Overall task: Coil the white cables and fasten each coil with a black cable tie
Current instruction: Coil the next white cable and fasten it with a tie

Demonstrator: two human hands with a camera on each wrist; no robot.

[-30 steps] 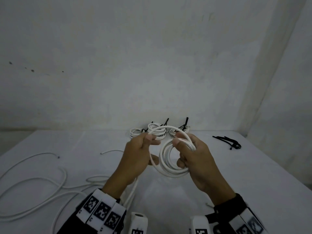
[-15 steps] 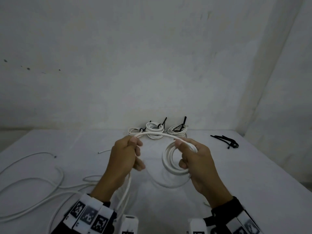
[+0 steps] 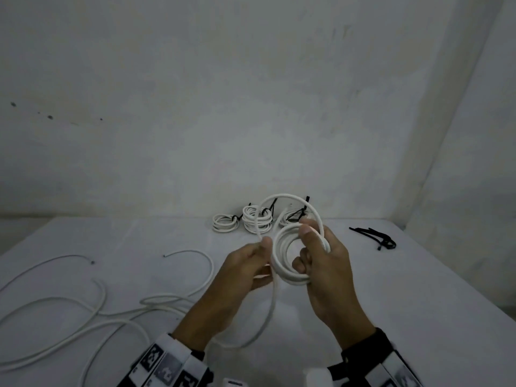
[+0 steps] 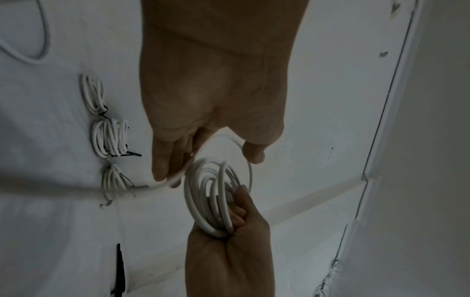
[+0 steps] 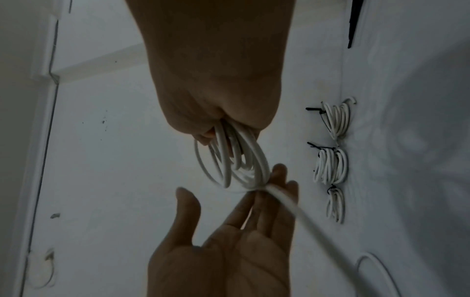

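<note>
My right grip (image 3: 321,263) clamps the coil (image 3: 290,255); left grip (image 3: 248,266), fingers straight, guides the cable (image 3: 269,311). I should lay each loop flush.

Black sleeves (image 3: 363,350) are worn on both forearms; white wrist bands (image 3: 167,364) (printed with black square markers) are fitted.

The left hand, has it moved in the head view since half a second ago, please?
Yes. The left hand has swung right, toward the coil in the right hand; judged against the tied coils at the table's back, it now sits under them.
</note>
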